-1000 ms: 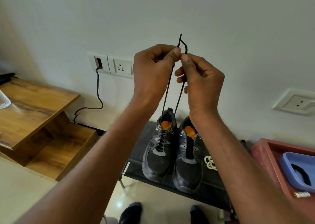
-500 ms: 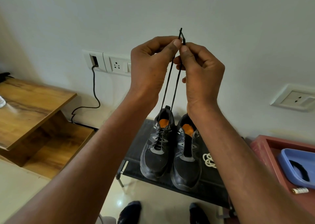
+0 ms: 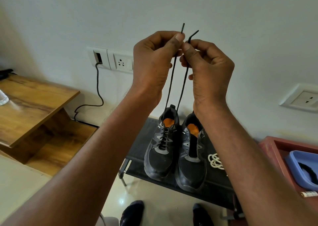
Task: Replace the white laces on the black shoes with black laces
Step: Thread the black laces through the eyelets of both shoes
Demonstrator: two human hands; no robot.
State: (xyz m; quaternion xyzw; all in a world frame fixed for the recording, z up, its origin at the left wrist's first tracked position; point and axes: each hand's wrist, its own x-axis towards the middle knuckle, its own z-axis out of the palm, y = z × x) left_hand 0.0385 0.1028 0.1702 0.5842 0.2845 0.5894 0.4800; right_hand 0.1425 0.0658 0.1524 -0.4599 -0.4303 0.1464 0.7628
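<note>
Head view, surroundings: black rack [image 3: 137,150] carries both shoes; wooden shelf [image 3: 34,105] left, red tray [image 3: 271,150] with blue tub [image 3: 296,164] right.
Blocking: right forearm covers part of the white laces [image 3: 214,161].
Left hand [image 3: 153,66]: thumb and forefinger pinch one black lace [image 3: 170,91] end.
Right hand [image 3: 208,71]: pinches the other end.
Left shoe [image 3: 161,148]: matte mesh, laced black, both strands taut upward.
Right shoe [image 3: 191,160]: unlaced, orange insole.

Both hands [image 3: 182,67] pinch black lace [image 3: 172,88] ends above shoes [image 3: 173,148]
</note>
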